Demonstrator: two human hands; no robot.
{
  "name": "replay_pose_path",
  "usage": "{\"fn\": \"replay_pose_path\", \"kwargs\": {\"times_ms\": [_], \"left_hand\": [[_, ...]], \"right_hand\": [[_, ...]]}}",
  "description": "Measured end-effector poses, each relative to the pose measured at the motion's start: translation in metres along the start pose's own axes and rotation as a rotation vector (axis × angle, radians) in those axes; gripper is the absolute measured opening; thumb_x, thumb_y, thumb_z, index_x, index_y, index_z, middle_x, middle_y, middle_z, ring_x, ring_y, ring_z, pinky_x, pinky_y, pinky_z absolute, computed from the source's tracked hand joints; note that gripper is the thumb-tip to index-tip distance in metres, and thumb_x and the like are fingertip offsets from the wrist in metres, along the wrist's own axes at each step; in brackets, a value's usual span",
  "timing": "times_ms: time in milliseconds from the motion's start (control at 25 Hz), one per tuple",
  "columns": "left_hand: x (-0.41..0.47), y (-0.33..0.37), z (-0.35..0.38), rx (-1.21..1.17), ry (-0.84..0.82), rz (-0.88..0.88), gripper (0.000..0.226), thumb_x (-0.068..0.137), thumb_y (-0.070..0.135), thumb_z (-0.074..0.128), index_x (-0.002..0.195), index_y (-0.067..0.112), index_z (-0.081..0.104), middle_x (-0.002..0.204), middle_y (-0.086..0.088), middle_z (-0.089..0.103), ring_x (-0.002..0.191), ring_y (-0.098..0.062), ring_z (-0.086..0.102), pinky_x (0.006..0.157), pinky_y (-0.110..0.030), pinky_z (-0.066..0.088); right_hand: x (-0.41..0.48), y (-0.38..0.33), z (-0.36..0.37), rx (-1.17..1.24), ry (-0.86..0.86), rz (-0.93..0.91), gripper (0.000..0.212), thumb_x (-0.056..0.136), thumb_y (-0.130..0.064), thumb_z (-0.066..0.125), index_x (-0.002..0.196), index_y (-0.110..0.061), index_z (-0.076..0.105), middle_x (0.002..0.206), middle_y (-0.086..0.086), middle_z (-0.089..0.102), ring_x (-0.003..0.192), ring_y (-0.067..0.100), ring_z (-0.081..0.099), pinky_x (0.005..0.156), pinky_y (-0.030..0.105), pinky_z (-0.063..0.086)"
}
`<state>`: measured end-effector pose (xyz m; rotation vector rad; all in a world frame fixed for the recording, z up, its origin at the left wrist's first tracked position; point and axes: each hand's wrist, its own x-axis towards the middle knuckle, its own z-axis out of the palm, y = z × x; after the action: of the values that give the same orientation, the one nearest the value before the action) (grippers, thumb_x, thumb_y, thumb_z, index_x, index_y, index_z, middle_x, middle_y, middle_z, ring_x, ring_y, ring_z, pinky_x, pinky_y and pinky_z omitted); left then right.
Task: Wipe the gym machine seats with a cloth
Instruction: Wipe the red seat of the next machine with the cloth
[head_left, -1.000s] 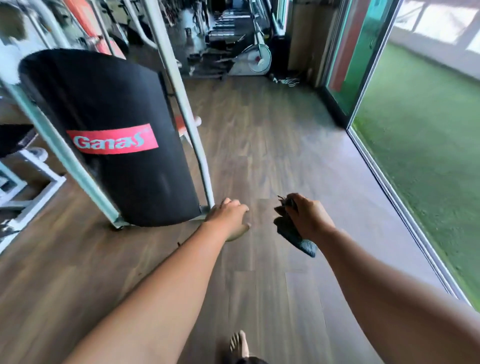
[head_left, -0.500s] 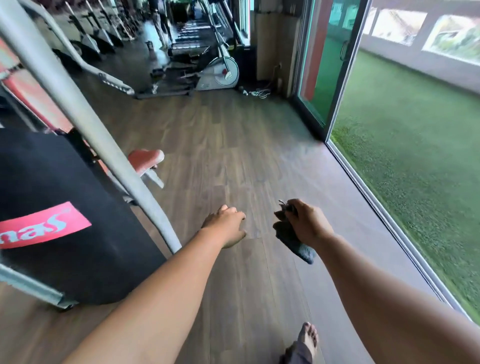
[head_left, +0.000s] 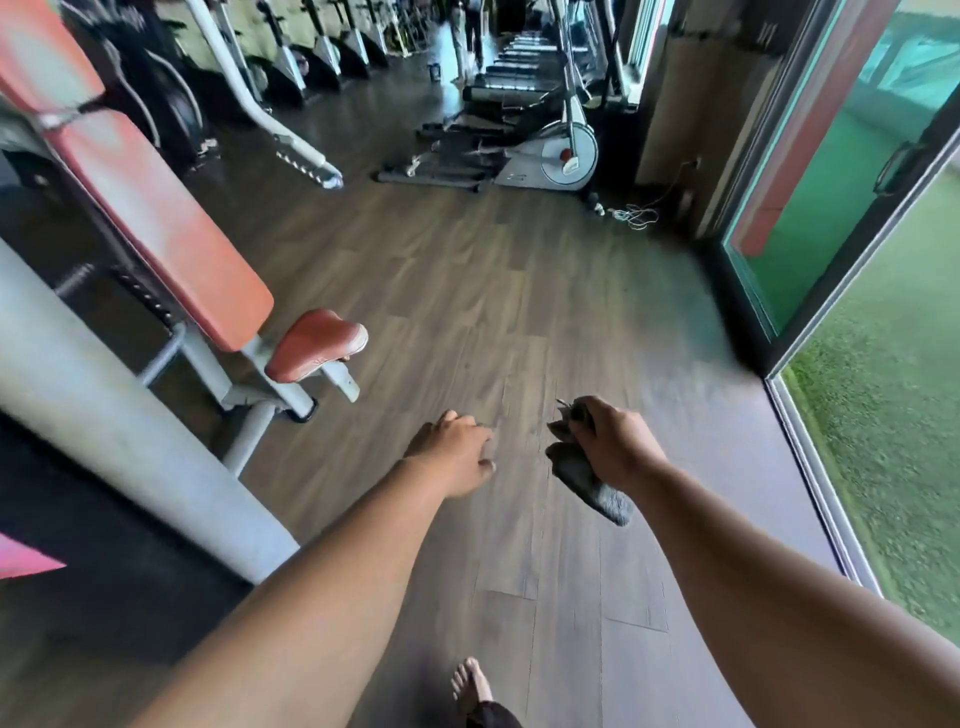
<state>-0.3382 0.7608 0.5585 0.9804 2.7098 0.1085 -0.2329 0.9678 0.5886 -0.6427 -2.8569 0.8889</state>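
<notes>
A small red seat (head_left: 317, 343) sticks out from a gym machine on the left, below a long red back pad (head_left: 150, 208). My right hand (head_left: 610, 444) is closed around a dark grey cloth (head_left: 587, 480), which hangs down from the fist over the wooden floor. My left hand (head_left: 454, 449) is held out beside it with its fingers curled in and nothing in it. Both hands are in the air, well short of the seat and to its lower right.
A thick pale frame bar (head_left: 119, 441) of a black-padded machine (head_left: 78, 582) crosses the lower left. An exercise bike (head_left: 556, 156) and treadmills stand far ahead. Sliding glass doors (head_left: 831, 249) and green turf (head_left: 893, 426) run along the right. My bare foot (head_left: 470, 686) is on the floor.
The view has moved forward past the black pad, so the red seat and back pad now show fully on the left. Both hands keep the same pose, the cloth still in the right.
</notes>
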Motion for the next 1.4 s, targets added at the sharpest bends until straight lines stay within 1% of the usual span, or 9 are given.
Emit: {"fn": "replay_pose_path", "kwargs": {"times_ms": [120,520,720,840,960,1080,1240,1320,1400], "left_hand": [[0.071,-0.038,-0.01,-0.023,0.004,-0.033,0.049,0.095,0.049,0.055,0.139,0.029,0.054,0.14,0.0,0.053,0.134,-0.025,0.041,0.106,-0.043,0.041],[0.278,-0.2,-0.065,-0.108,0.046,-0.253,0.051,0.094,0.047,0.057,0.139,0.024,0.055,0.141,-0.003,0.054,0.136,-0.026,0.041,0.105,-0.043,0.043],[0.367,-0.278,-0.069,-0.188,0.089,-0.469,0.055,0.095,0.046,0.058,0.144,0.023,0.053,0.142,-0.008,0.054,0.136,-0.028,0.042,0.105,-0.042,0.044],[0.399,-0.319,-0.067,-0.253,0.106,-0.604,0.052,0.094,0.046,0.057,0.141,0.023,0.055,0.14,-0.007,0.056,0.132,-0.028,0.045,0.101,-0.043,0.047],[0.419,-0.367,-0.058,-0.302,0.13,-0.73,0.049,0.092,0.046,0.059,0.136,0.023,0.059,0.139,-0.004,0.059,0.129,-0.028,0.048,0.098,-0.042,0.05],[0.438,-0.426,-0.038,-0.342,0.124,-0.855,0.047,0.092,0.045,0.058,0.134,0.024,0.058,0.139,-0.005,0.059,0.13,-0.03,0.048,0.098,-0.043,0.05],[0.466,-0.494,-0.008,-0.385,0.065,-0.934,0.05,0.094,0.045,0.057,0.14,0.026,0.054,0.143,-0.007,0.055,0.132,-0.03,0.048,0.098,-0.042,0.05],[0.483,-0.527,0.012,-0.415,0.051,-0.981,0.052,0.094,0.045,0.056,0.143,0.026,0.052,0.145,-0.005,0.052,0.134,-0.028,0.045,0.099,-0.044,0.05],[0.497,-0.557,0.033,-0.452,0.047,-1.041,0.055,0.095,0.046,0.054,0.146,0.028,0.048,0.148,-0.003,0.049,0.137,-0.027,0.042,0.102,-0.045,0.048]], "right_hand": [[0.088,-0.01,0.014,0.008,-0.015,-0.036,0.028,0.101,-0.033,0.053,0.12,-0.015,0.063,0.107,0.015,0.071,0.097,0.037,0.064,0.07,0.031,0.043],[0.388,-0.095,0.069,0.001,-0.161,-0.209,0.03,0.099,-0.03,0.058,0.123,-0.014,0.063,0.109,0.017,0.072,0.099,0.037,0.066,0.078,0.036,0.051],[0.547,-0.151,0.117,-0.023,-0.337,-0.404,0.025,0.096,-0.025,0.061,0.119,-0.015,0.066,0.108,0.014,0.073,0.101,0.034,0.067,0.079,0.035,0.052],[0.619,-0.194,0.146,-0.102,-0.438,-0.513,0.027,0.097,-0.025,0.06,0.121,-0.016,0.065,0.111,0.013,0.072,0.102,0.034,0.065,0.07,0.029,0.042],[0.677,-0.241,0.193,-0.126,-0.56,-0.616,0.025,0.098,-0.027,0.059,0.119,-0.015,0.065,0.11,0.013,0.073,0.094,0.03,0.066,0.068,0.028,0.044],[0.723,-0.287,0.253,-0.105,-0.668,-0.699,0.022,0.1,-0.023,0.057,0.116,-0.011,0.065,0.102,0.004,0.072,0.072,0.01,0.059,0.057,0.019,0.039],[0.77,-0.327,0.336,-0.094,-0.775,-0.714,0.016,0.101,-0.022,0.055,0.11,-0.014,0.065,0.092,-0.01,0.07,0.072,-0.001,0.065,0.059,0.02,0.05],[0.793,-0.341,0.383,-0.143,-0.84,-0.744,0.015,0.101,-0.024,0.054,0.109,-0.016,0.064,0.098,-0.002,0.075,0.083,0.009,0.072,0.07,0.031,0.058],[0.815,-0.356,0.431,-0.219,-0.874,-0.841,0.017,0.101,-0.024,0.053,0.11,-0.014,0.063,0.101,0.005,0.074,0.086,0.021,0.069,0.073,0.036,0.054]]}}
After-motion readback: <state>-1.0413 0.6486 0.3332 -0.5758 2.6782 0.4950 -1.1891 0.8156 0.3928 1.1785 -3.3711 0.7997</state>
